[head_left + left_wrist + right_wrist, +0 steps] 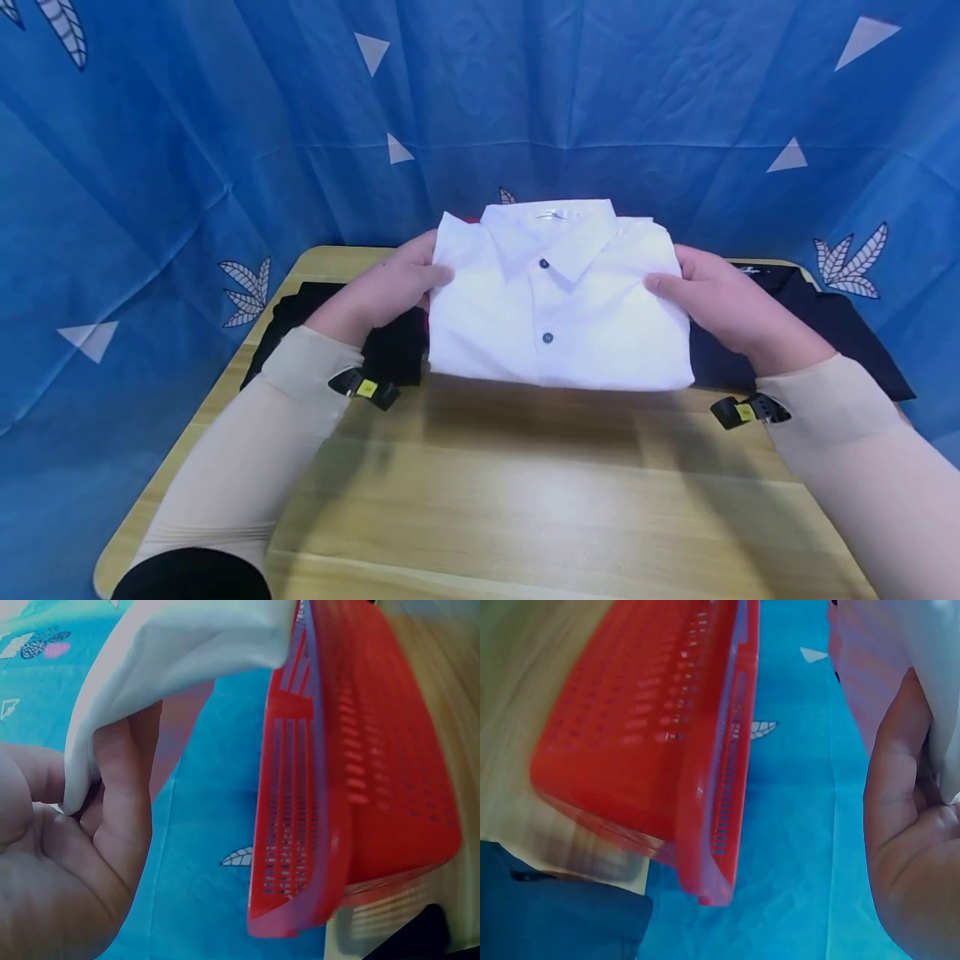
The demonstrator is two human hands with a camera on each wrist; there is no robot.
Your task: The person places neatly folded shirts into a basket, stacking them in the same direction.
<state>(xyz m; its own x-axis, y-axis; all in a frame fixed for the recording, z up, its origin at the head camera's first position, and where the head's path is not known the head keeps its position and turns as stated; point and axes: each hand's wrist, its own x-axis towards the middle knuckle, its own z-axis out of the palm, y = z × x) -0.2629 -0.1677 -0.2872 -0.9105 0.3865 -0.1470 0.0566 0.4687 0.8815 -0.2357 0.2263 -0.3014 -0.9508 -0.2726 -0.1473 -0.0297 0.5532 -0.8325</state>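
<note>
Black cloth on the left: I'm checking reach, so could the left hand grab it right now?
Probably not without letting go: the left hand grips the white shirt, though the black cloth lies close by.

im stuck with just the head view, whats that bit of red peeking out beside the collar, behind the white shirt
Observer: Most likely the perforated red basket; both wrist views show it standing on the wooden table.
Operator: ok, and the fingers of the left hand, i mostly see the thumb, what are they doing behind the white shirt
Observer: In the left wrist view they are curled in behind the edge of the cloth, gripping it.
</note>
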